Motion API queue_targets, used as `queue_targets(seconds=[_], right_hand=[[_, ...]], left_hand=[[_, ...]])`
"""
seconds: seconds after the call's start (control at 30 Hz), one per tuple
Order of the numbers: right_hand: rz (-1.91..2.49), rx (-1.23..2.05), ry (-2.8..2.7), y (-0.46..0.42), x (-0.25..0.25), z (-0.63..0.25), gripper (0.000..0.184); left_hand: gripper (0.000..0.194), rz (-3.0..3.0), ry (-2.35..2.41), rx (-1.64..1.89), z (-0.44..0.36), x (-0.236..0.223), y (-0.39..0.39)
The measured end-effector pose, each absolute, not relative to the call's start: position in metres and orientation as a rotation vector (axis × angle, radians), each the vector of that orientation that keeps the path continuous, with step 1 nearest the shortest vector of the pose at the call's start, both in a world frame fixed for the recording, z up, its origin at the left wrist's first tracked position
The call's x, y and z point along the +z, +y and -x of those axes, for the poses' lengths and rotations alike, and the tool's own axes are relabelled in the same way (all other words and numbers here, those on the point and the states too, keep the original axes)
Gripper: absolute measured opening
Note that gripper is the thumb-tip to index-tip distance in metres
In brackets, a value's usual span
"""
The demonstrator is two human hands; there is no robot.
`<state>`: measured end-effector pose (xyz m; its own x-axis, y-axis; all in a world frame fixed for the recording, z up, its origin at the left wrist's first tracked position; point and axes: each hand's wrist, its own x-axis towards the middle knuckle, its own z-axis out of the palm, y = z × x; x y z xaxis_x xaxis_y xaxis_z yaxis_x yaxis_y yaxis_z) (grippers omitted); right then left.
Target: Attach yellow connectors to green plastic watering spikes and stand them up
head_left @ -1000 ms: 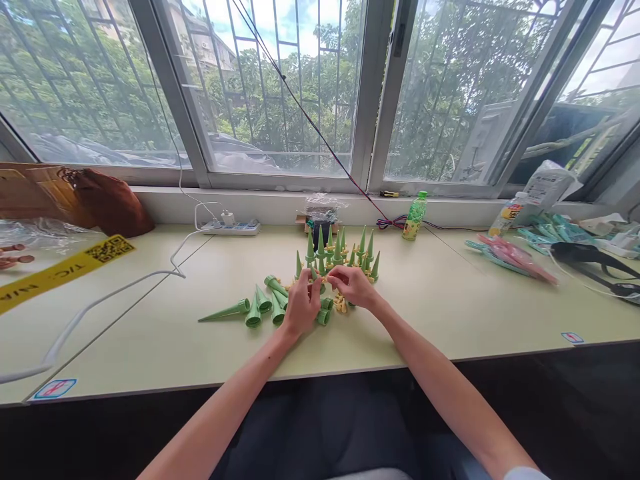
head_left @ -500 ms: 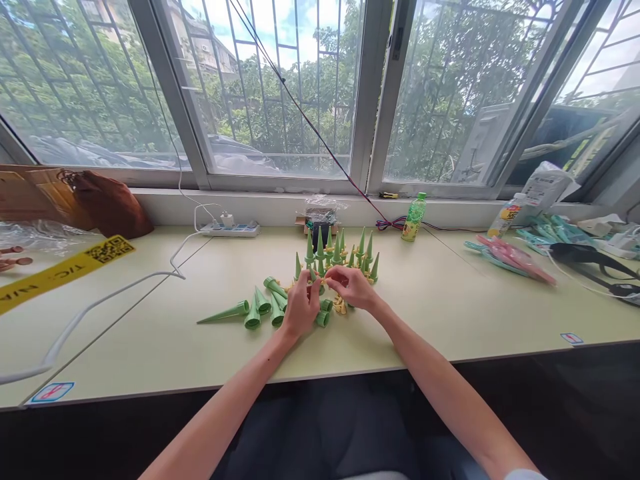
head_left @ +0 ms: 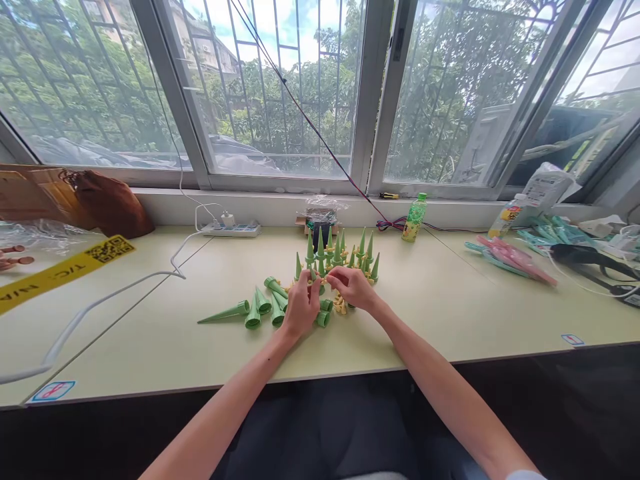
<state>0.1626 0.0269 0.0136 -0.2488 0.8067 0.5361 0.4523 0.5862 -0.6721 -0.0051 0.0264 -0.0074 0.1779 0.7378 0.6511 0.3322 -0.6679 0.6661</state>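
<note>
My left hand is closed around a green plastic cone, whose tip shows above the fingers. My right hand pinches a small yellow piece against the cone's side; whether it is seated there is too small to tell. Just behind both hands, several green cones with yellow fittings stand upright, tips up. Loose green cones lie to the left of my left hand. Between my wrists rest a couple more green cones and a small heap of yellow pieces.
Behind the standing cones is a dark box with clear wrap. A green drink bottle stands at the back right, with pink and teal packets further right. A power strip and white cable lie on the left.
The right hand's fingers have shifted very slightly at the yellow piece. Otherwise the hands and cones look the same.
</note>
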Motion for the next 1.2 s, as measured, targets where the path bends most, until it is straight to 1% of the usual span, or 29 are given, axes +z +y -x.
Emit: queue_targets(seconds=[0.1,0.2,0.3,0.43,0.5,0.67,0.8,1.0,1.2], right_hand=[[0.985,0.491,-1.895,0.026,0.014,-0.1628,0.024],[0.965,0.478,-1.918,0.0264,0.0126,-0.1625,0.02],[0.956,0.496,-1.923,0.0274,0.011,-0.162,0.021],[0.976,0.512,-1.919,0.0276,0.0108,-0.1615,0.029],[0.98,0.505,-1.918,0.0273,0.0115,-0.1615,0.03],[0.959,0.456,-1.909,0.0276,0.0112,-0.1617,0.02],[0.942,0.446,-1.913,0.0285,0.0096,-0.1618,0.015],[0.94,0.443,-1.907,0.0297,0.0086,-0.1616,0.012],[0.963,0.461,-1.914,0.0294,0.0077,-0.1621,0.015]], left_hand=[[0.014,-2.077,1.024,1.493,0.0048,-0.0067,0.0267],[0.013,-2.076,1.042,1.485,0.0048,-0.007,0.0271],[0.013,-2.082,1.045,1.481,0.0052,-0.0079,0.0272],[0.012,-2.093,1.047,1.496,0.0054,-0.0078,0.0268],[0.012,-2.096,1.049,1.501,0.0052,-0.0071,0.0266],[0.011,-2.093,1.05,1.481,0.0048,-0.0069,0.0269],[0.012,-2.092,1.057,1.473,0.0053,-0.0089,0.0281],[0.012,-2.114,1.078,1.455,0.0052,-0.0107,0.029],[0.012,-2.114,1.062,1.443,0.0049,-0.0108,0.0284]])
